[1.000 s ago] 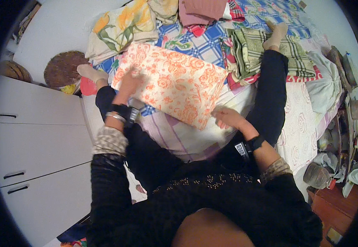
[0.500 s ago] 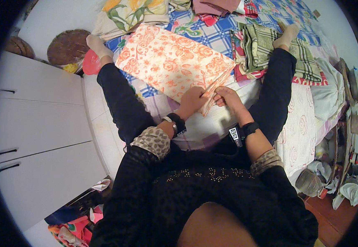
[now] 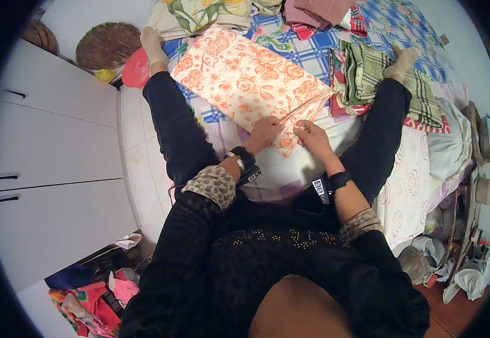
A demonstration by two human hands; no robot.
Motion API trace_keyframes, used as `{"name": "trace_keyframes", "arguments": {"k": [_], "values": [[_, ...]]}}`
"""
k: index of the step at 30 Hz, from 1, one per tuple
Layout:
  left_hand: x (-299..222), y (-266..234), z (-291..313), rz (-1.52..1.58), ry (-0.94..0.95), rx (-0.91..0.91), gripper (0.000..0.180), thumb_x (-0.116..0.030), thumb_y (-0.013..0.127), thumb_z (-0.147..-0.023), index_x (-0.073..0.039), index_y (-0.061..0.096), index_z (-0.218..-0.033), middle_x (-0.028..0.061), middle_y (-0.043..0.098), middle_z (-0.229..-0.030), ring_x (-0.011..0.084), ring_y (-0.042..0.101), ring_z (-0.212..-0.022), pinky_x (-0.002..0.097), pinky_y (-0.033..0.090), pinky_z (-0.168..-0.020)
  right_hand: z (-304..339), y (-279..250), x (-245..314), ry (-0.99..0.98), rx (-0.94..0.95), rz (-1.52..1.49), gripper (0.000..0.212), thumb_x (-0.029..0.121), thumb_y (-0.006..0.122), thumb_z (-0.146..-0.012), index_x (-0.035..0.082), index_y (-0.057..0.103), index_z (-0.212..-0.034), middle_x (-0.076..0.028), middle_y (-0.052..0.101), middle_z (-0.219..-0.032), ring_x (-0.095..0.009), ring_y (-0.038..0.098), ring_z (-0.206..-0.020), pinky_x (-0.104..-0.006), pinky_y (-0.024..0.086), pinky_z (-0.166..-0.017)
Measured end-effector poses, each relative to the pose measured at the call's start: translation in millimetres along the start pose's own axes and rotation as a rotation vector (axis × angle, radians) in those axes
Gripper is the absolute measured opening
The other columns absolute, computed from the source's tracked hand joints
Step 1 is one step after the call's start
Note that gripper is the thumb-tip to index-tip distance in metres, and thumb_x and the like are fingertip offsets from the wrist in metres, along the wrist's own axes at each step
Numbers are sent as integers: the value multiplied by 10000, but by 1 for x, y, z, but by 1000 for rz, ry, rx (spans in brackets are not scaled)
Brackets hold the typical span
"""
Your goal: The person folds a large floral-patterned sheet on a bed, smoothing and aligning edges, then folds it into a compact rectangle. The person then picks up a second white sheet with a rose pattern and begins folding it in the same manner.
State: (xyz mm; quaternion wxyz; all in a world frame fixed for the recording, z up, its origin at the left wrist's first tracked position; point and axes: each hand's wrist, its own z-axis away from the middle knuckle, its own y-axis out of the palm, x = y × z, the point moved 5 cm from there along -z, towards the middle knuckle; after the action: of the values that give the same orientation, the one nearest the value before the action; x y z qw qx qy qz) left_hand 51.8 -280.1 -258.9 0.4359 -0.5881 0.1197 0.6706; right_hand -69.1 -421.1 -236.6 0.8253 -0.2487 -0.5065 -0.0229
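Note:
A folded cream cloth with orange flowers [image 3: 245, 83] lies flat on the bed between my legs. My left hand [image 3: 265, 132] is closed on its near edge, thumb and fingers pinching the fabric. Just to the right, my right hand [image 3: 313, 139] pinches the loose layers at the near right corner. Several thin layers of the edge show between the two hands, and a pointed end hangs toward me. The fingertips are partly hidden in the fabric.
A folded green plaid blanket [image 3: 369, 73] lies by my right foot. More folded textiles [image 3: 202, 16] sit at the far side on the blue checked bedcover [image 3: 391, 34]. White cabinets [image 3: 59, 146] stand at left, near a pink basin [image 3: 136, 69]. Bags and clutter [image 3: 425, 256] fill the right.
The whole view has shifted slightly, moving the scene right. Layers at the cloth's near right corner are more spread apart, and my right fingers have shifted a little along the edge.

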Motion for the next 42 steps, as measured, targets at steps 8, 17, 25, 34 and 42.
{"name": "trace_keyframes", "arguments": {"k": [8, 17, 25, 34, 42], "values": [[-22, -1, 15, -52, 183, -171, 265, -262, 618, -829, -4, 656, -871, 185, 640, -775, 346, 627, -748, 428, 472, -711, 16, 10, 29, -303, -70, 541, 298, 347, 638, -881, 156, 663, -1108, -135, 680, -804, -317, 670, -796, -422, 512, -705], [-17, 1, 18, -96, 281, -241, 221, -203, 617, -842, -12, 649, -948, 161, 644, -805, 286, 629, -735, 380, 477, -682, -6, 0, -1, -96, -79, 152, 263, 309, 594, -909, 118, 696, -1059, -105, 676, -767, -224, 655, -708, -350, 504, -686], [-14, 2, 19, -68, 290, -246, 210, -167, 621, -830, 1, 638, -954, 171, 653, -795, 281, 642, -734, 385, 485, -683, 5, 7, 9, -108, 130, 239, 207, 306, 612, -898, 141, 682, -1001, -87, 616, -699, -202, 609, -665, -346, 473, -650], [-13, 2, 17, 14, 228, -195, 203, -168, 614, -827, -27, 660, -966, 168, 672, -874, 327, 650, -815, 414, 502, -736, -6, 1, 7, -125, 69, 259, 290, 367, 601, -891, 89, 663, -947, -135, 635, -756, -269, 628, -701, -371, 482, -672], [-33, 17, 36, -124, 448, 42, 236, -208, 639, -845, -18, 680, -980, 160, 679, -903, 324, 644, -860, 407, 503, -768, 1, -24, 23, -46, 116, 206, 280, 314, 581, -914, 46, 661, -900, -70, 636, -746, -177, 611, -645, -334, 471, -642]]}}
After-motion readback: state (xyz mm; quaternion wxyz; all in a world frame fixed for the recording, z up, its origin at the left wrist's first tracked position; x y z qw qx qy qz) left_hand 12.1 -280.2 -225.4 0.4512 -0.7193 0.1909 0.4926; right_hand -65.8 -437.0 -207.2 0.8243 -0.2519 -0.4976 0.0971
